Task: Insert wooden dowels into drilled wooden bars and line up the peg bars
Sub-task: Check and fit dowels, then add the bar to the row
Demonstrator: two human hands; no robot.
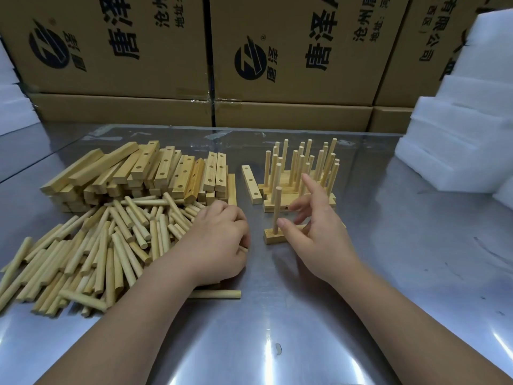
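pale yellow wood dowels [91,245] & bars [155,168], silver table [277,329], tan boxes [291,51] w/ black print, white foam [460,120]

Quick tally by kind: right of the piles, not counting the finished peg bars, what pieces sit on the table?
Empty bar: 1
Bar in work: 1
Standing dowel: 1
Total: 3

Behind the far edge of my bench stand cardboard boxes printed in black, the writing turned sideways. The left box [116,79] and the middle box [294,84] each carry a round logo with small 唐泽 beside it, big 唐泽, then lines starting 沧州 and 地址:. The middle logo has an ® mark. The right box [399,79] reads 有限公司.
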